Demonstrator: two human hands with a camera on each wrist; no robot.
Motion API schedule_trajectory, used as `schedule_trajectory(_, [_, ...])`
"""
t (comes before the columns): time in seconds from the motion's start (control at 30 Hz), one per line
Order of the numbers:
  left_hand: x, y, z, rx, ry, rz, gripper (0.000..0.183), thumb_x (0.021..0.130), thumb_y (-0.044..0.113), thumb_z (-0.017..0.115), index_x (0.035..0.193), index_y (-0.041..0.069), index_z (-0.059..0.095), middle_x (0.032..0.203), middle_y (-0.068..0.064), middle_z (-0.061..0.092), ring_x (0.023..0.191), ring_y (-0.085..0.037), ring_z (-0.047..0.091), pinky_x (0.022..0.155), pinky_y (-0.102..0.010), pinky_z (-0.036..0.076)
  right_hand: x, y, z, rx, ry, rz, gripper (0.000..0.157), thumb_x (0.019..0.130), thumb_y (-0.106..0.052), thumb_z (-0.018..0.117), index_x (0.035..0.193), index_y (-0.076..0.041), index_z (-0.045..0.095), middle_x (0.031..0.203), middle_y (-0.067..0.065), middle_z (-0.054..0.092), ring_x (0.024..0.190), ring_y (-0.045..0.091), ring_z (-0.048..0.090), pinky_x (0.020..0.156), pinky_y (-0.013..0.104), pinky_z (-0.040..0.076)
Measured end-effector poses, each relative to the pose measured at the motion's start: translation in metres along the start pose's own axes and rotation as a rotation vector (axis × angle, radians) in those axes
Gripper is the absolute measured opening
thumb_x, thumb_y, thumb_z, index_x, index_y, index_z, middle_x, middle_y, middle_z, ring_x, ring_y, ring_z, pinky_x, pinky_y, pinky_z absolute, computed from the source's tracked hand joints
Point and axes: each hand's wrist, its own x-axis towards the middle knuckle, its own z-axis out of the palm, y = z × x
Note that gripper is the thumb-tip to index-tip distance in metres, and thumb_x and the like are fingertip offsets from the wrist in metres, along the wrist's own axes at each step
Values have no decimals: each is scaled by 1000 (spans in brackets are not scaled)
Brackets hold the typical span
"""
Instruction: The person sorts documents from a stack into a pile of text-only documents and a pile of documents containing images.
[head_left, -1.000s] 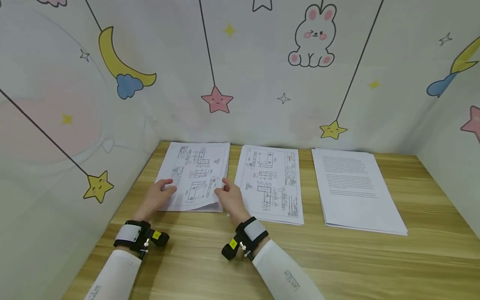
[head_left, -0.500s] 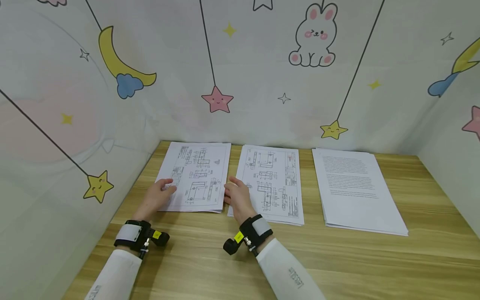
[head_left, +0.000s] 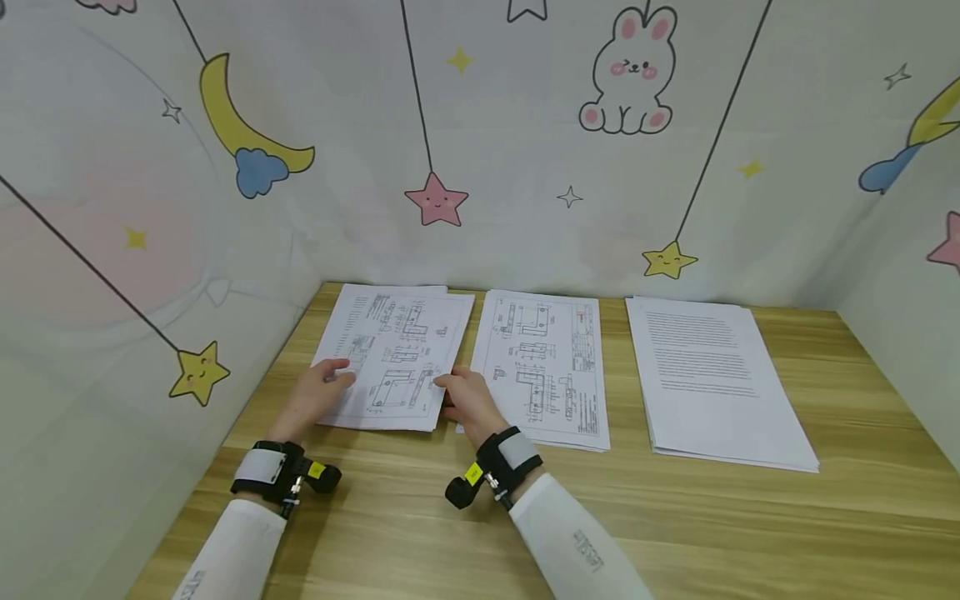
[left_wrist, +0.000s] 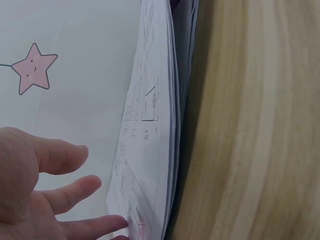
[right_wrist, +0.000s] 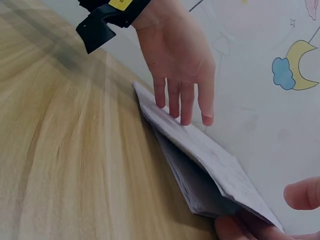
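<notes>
Printed sheets of technical drawings form the left stack (head_left: 405, 333). My right hand (head_left: 474, 404) holds the upper sheets by their right edge, fingers underneath and thumb on the upper side. In the right wrist view these lifted sheets (right_wrist: 200, 150) stand apart from the lower sheets (right_wrist: 182, 177), with a wedge-shaped gap between them. My left hand (head_left: 307, 404) lies at the stack's left edge. Its fingers (right_wrist: 186, 102) reach straight down to the paper, and its thumb is held away. What the right fingers do under the paper is partly hidden.
A second stack of drawings (head_left: 551, 375) lies beside the right hand. Farther right is a stack of text pages (head_left: 712, 417). All rest on a wooden table (head_left: 405, 517), with a patterned cloth wall (head_left: 525, 242) behind and at the sides.
My right hand has gone from beside the left stack to its right edge. The upper sheets have lifted and shifted right, turning slightly and showing printed lines beneath. The left hand stays put.
</notes>
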Motion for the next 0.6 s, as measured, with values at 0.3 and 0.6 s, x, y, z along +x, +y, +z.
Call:
schedule_trajectory(0.3, [-5, 3, 0, 2, -6, 4, 54, 96, 30, 44, 139, 0, 37, 144, -31, 34, 131, -44, 33, 106, -59, 29, 4, 12, 8, -103, -16, -74, 39, 91, -13, 52, 129, -8, 49, 110, 12, 65, 82, 18, 65, 62, 27, 51])
schedule_trajectory(0.6, [-4, 3, 1, -57, 11, -9, 57, 96, 29, 43, 143, -1, 30, 146, -33, 28, 131, -45, 31, 107, -59, 28, 8, 22, 10, -43, 10, -107, 44, 90, 0, 44, 134, -9, 47, 124, 8, 59, 106, 19, 57, 81, 28, 45])
